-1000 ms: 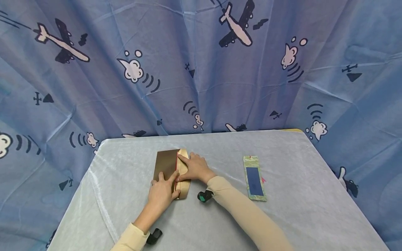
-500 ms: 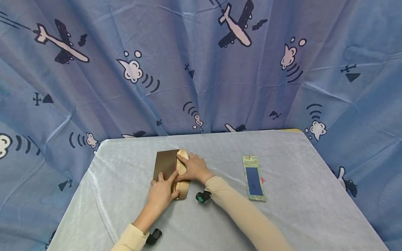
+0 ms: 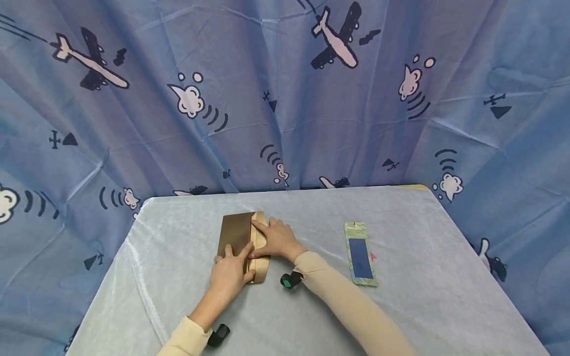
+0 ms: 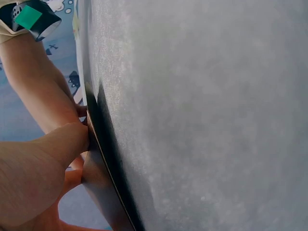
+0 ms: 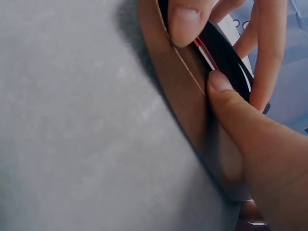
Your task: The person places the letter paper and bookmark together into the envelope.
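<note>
A flat, shiny gold-brown packet (image 3: 235,228) lies on the table, left of centre. Along its right side runs a paler gold flap (image 3: 260,271) with a crease and a thin red line at its inner edge; the red also shows in the right wrist view. The left hand (image 3: 227,274) rests on the brown face with spread fingers, its thumb at the flap. From the right, the right hand (image 3: 281,240) presses its thumb and index finger near the flap's inner edge. In the right wrist view, its thumb (image 5: 236,103) lies straight against the fold, close to the other thumb.
A green-bordered rectangle with a dark blue panel (image 3: 360,258) and a small pink tab lies to the right on the pale grey cloth-covered table (image 3: 414,237). A blue curtain (image 3: 285,99) printed with planes hangs behind. Black wrist cameras hang by both sleeves.
</note>
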### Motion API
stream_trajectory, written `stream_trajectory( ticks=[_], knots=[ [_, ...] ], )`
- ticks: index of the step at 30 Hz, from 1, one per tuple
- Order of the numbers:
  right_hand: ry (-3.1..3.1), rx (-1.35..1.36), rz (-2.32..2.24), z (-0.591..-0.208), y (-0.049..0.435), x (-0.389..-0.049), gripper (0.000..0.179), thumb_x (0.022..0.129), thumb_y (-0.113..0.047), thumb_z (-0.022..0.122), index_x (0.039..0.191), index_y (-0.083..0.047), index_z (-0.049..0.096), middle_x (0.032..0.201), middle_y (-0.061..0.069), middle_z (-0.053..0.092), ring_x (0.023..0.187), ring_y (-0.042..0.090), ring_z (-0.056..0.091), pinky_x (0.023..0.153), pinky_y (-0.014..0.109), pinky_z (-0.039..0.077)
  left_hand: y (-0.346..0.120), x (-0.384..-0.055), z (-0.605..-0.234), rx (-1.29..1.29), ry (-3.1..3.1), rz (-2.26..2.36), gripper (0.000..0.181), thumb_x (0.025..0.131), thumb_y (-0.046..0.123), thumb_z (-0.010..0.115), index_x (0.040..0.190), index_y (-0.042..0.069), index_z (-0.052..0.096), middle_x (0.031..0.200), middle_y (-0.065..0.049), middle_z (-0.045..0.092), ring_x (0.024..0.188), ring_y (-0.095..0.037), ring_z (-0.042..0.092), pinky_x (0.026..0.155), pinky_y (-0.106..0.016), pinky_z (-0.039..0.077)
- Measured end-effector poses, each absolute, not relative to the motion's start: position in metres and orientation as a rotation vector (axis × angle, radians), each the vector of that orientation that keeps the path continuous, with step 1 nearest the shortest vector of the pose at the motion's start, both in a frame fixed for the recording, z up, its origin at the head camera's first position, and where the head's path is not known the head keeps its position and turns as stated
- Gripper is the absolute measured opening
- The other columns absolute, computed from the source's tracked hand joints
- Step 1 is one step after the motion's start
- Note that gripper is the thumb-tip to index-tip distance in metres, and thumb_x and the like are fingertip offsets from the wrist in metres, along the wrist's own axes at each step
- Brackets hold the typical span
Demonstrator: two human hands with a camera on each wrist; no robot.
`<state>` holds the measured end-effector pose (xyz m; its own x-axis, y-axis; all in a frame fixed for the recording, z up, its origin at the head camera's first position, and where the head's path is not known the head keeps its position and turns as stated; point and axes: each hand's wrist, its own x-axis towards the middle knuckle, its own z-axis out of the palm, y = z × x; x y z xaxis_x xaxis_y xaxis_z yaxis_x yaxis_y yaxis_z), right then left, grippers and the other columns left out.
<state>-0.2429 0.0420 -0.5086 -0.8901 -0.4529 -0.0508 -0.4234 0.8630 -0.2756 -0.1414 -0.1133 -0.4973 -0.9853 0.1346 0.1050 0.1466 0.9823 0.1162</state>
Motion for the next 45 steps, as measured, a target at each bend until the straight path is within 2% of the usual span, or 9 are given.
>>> stream_trajectory(
  ticks=[7,11,15,19,24,30,36,45],
  knots=[
    [2.912,-0.74,-0.447,-0.508,0.051,-0.243,0.106,0.066,-0.074,0.074,0.154,-0.029,0.037,0.099,0.007,0.052,0.075,0.016,0.043,0.065,0.031,0.036,-0.114,-0.142,-0.498,-0.225,-3.029,-0.191,0.071,0.079,0.046,0.079,0.144,0.029,0.052,0.124,-0.033,0.054,0.074,-0.047,0.062,0.05,-0.042,0.053],
    [2.874,-0.782,-0.573,-0.506,0.058,-0.243,0.096,0.072,-0.062,0.079,0.152,-0.024,0.042,0.095,0.006,0.051,0.071,0.014,0.041,0.062,0.027,0.032,-0.113,-0.143,-0.499,-0.214,-3.029,-0.187,0.072,0.079,0.046,0.08,0.143,0.029,0.053,0.125,-0.034,0.054,0.076,-0.049,0.062,0.051,-0.043,0.053],
    [2.811,-0.799,-0.703,-0.501,0.068,-0.243,0.084,0.077,-0.047,0.081,0.149,-0.019,0.046,0.096,0.007,0.053,0.073,0.013,0.042,0.064,0.026,0.036,-0.113,-0.143,-0.498,-0.202,-3.025,-0.185,0.072,0.078,0.046,0.08,0.143,0.029,0.054,0.126,-0.034,0.054,0.078,-0.05,0.062,0.051,-0.044,0.053],
    [2.774,-0.814,-0.813,-0.497,0.08,-0.241,0.073,0.081,-0.036,0.08,0.145,-0.017,0.051,0.101,0.009,0.058,0.081,0.015,0.051,0.072,0.03,0.043,-0.112,-0.144,-0.497,-0.197,-3.022,-0.187,0.071,0.078,0.046,0.08,0.142,0.03,0.054,0.127,-0.034,0.053,0.078,-0.049,0.061,0.051,-0.044,0.053],
    [2.768,-0.828,-0.914,-0.494,0.104,-0.234,0.063,0.084,-0.03,0.078,0.142,-0.016,0.056,0.107,0.012,0.062,0.095,0.023,0.06,0.083,0.038,0.049,-0.112,-0.144,-0.497,-0.196,-3.032,-0.208,0.071,0.078,0.045,0.08,0.143,0.03,0.054,0.126,-0.034,0.053,0.077,-0.049,0.061,0.05,-0.044,0.053],
    [2.78,-0.774,-0.995,-0.489,0.137,-0.224,0.062,0.085,-0.028,0.078,0.142,-0.018,0.056,0.117,0.013,0.063,0.107,0.028,0.063,0.092,0.046,0.051,-0.112,-0.143,-0.497,-0.188,-3.025,-0.213,0.071,0.078,0.044,0.08,0.142,0.03,0.054,0.126,-0.034,0.053,0.075,-0.046,0.059,0.048,-0.042,0.051],
    [2.821,-0.71,-1.0,-0.484,0.17,-0.214,0.062,0.086,-0.028,0.077,0.143,-0.021,0.054,0.12,0.012,0.062,0.107,0.029,0.062,0.09,0.046,0.051,-0.112,-0.141,-0.497,-0.199,-3.019,-0.216,0.07,0.078,0.044,0.081,0.142,0.03,0.055,0.126,-0.035,0.053,0.078,-0.051,0.061,0.047,-0.043,0.052],
    [2.912,-0.63,-1.012,-0.483,0.219,-0.199,0.063,0.085,-0.028,0.078,0.143,-0.023,0.054,0.119,0.012,0.062,0.102,0.028,0.061,0.078,0.036,0.048,-0.112,-0.142,-0.499,-0.198,-3.016,-0.217,0.07,0.077,0.044,0.081,0.141,0.03,0.055,0.125,-0.034,0.053,0.077,-0.049,0.061,0.046,-0.042,0.051]
  ],
)
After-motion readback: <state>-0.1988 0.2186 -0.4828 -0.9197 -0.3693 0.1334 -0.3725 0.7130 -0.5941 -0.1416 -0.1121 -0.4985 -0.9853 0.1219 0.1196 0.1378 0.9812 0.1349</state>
